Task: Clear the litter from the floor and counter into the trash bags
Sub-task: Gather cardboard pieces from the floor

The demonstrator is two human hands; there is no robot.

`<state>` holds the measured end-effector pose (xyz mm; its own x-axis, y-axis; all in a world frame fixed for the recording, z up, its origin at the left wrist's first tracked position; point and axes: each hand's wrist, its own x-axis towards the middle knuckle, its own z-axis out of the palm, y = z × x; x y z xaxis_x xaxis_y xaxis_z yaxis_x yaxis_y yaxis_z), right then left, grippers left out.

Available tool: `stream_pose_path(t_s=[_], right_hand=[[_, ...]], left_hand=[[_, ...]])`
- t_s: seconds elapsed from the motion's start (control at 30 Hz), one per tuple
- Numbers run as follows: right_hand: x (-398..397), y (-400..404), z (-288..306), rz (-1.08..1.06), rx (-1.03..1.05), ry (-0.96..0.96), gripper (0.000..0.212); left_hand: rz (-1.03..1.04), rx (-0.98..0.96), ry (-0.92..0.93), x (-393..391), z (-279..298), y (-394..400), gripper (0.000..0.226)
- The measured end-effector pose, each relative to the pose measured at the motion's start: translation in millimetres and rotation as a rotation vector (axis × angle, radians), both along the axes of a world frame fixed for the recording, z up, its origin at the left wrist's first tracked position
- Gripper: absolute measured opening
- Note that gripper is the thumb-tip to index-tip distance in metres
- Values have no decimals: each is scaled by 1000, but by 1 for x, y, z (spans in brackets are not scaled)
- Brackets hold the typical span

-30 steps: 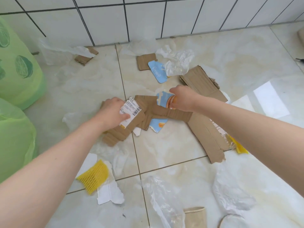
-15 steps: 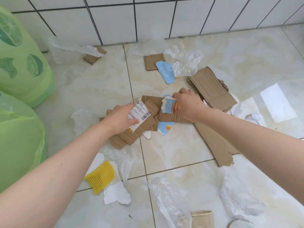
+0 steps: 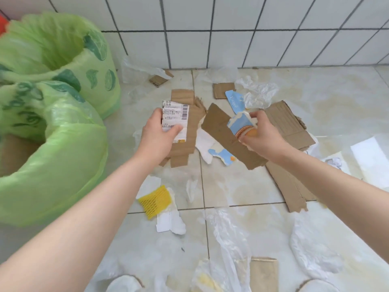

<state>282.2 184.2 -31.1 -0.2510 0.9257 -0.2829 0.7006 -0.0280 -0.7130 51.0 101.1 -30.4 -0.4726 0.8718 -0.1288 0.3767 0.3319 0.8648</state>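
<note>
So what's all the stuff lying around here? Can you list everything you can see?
trash bags: two, green, open, at left by the wall
labelled cardboard: one, brown with white label, held in the left hand
torn cardboard strip: one, brown, held in the right hand with a blue printed scrap
flat cardboard pieces: several, brown, on the floor at right and by the wall
foam net: one, yellow, on the floor near centre
plastic film: several, clear, scattered on the floor
wall tiles: white, behind
left hand: grips the labelled cardboard
right hand: grips strip and scrap
</note>
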Motion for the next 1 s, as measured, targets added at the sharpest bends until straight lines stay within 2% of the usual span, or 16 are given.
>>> stream_pose_path(t_s=[0.1,0.27,0.47,0.57,0.67,0.77,0.87,0.93,1.0], right_hand=[[-19,-19,18,-30,-149,219,18],[-64,-49,52,7,-370,411,19],[-131,-86,91,99,-436,595,23],[-164,-100,104,148,-502,677,22],[-199,-110,117,204,-540,733,22],[-239,-117,124,195,-623,750,17],[-277,-125,127,174,-688,710,19],[-300,-127,124,160,-652,674,20],[-322,-130,118,136,-515,608,22]], left_hand=[[116,63,-98,-8,21,-25,28],[244,144,-77,-30,49,-77,31],[518,315,-1,-70,86,-127,30],[590,433,29,-90,102,-140,31],[622,494,173,-112,119,-149,32],[657,460,379,-140,129,-156,31],[704,429,451,-162,130,-158,29],[706,416,470,-171,124,-157,29],[707,392,493,-179,115,-156,30]])
